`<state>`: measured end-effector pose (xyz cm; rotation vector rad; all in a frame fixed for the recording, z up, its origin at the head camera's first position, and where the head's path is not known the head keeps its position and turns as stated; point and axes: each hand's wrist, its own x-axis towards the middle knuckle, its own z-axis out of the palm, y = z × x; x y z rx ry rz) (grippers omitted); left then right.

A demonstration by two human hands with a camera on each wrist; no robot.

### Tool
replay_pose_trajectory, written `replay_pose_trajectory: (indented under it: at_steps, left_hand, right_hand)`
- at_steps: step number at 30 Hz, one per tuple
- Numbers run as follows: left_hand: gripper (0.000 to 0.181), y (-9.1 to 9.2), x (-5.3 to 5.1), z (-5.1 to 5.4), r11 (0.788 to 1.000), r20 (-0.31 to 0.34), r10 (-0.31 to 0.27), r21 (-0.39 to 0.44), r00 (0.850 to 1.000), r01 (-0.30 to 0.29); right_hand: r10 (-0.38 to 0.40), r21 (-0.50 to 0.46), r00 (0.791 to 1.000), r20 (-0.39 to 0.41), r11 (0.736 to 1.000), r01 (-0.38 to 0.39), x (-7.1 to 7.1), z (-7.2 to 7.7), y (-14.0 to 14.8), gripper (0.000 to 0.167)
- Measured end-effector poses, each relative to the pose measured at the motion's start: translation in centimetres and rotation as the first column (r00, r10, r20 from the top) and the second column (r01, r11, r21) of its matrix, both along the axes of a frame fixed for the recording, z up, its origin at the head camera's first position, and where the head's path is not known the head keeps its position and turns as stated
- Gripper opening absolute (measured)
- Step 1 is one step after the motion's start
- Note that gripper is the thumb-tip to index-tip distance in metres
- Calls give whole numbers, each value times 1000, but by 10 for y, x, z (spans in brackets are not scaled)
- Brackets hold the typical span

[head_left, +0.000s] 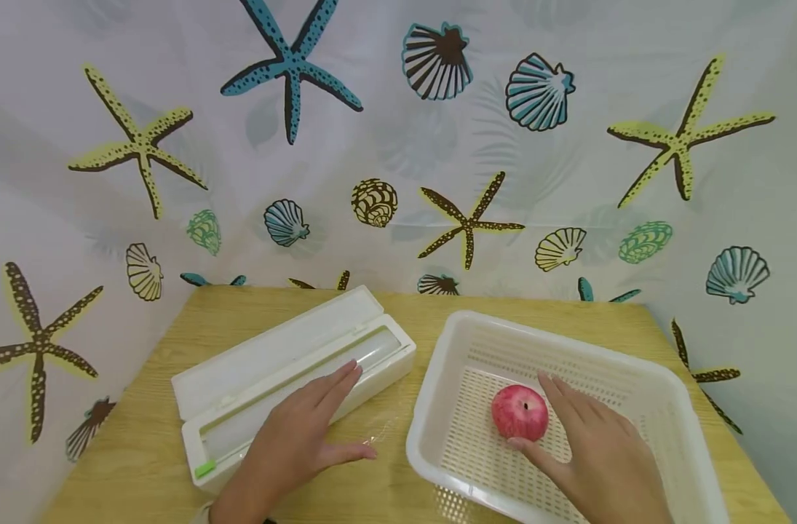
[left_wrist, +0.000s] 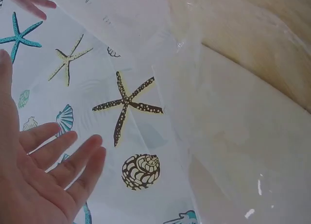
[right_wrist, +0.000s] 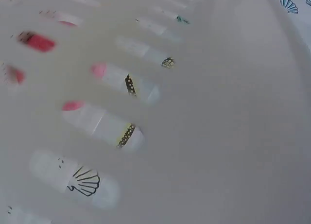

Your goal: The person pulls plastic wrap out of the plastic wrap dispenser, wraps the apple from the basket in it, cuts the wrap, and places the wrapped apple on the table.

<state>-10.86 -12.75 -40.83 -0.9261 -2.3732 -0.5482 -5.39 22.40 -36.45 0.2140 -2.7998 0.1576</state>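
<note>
A red apple (head_left: 520, 413) sits inside a white plastic basket (head_left: 431, 407) with slotted walls and a perforated bottom. My right hand (head_left: 597, 451) is over the basket, fingers straight beside the apple and thumb at its lower edge; no firm grip shows. My left hand (head_left: 300, 429) hovers in front of a long white cling film box (head_left: 378, 375), thumb and fingers spread, holding nothing. The left wrist view also shows this left hand (left_wrist: 58, 170) with fingers extended. In the right wrist view the slotted basket wall (right_wrist: 218, 136) fills the frame, and the hand is hidden.
The box's lid (head_left: 274, 349) is tipped back, with a roll of film (head_left: 372, 349) inside and a green piece (head_left: 204, 468) at its near end. A wooden tabletop (head_left: 398, 480) lies under everything. A shell-and-starfish patterned curtain (head_left: 385, 145) encloses the back and sides.
</note>
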Motion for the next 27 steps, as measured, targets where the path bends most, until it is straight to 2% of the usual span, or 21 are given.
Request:
replay_pose_trajectory:
  at_steps: [2, 4, 7, 10, 15, 19, 22, 23, 25, 27]
  left_hand:
    - [99, 5, -1, 1, 996, -46, -78, 28, 996, 79]
    - [99, 9, -2, 1, 990, -63, -130, 47, 989, 133]
    - [95, 16, -1, -1, 983, -39, -172, 63, 984, 174]
    - [89, 22, 0, -4, 978, -4, -197, 71, 980, 197]
    - [83, 33, 0, -7, 962, 32, -261, 89, 965, 258]
    - [78, 43, 3, -9, 948, 58, -312, 91, 948, 306]
    - [74, 51, 3, -11, 937, 69, -343, 87, 937, 337]
    - [72, 53, 3, -12, 933, 69, -355, 87, 932, 349]
    - [65, 58, 2, -13, 926, 61, -374, 82, 926, 369]
    - [59, 61, 1, -15, 917, 51, -394, 81, 917, 390]
  right_hand:
    - [2, -33, 999, -47, 999, -4, 3, 2, 5, 82]
    - [-19, -64, 997, -75, 998, 14, 7, 5, 12, 73]
    - [-79, -125, 993, -93, 990, 67, 14, 7, 23, 55]
    - [-134, -181, 990, -48, 976, 123, 21, 6, 39, 45]
    - [-201, -214, 973, 110, 952, 221, 31, -2, 68, 59]
    - [-251, -225, 959, 132, 935, 275, 38, -16, 91, 67]
    - [-327, -240, 929, 172, 901, 361, 45, -28, 107, 73]
    - [-350, -240, 910, 224, 885, 400, 46, -32, 112, 77]
    - [-403, -222, 852, 335, 844, 487, 50, -38, 121, 86]
    - [-404, -208, 812, 422, 828, 521, 54, -44, 129, 91]
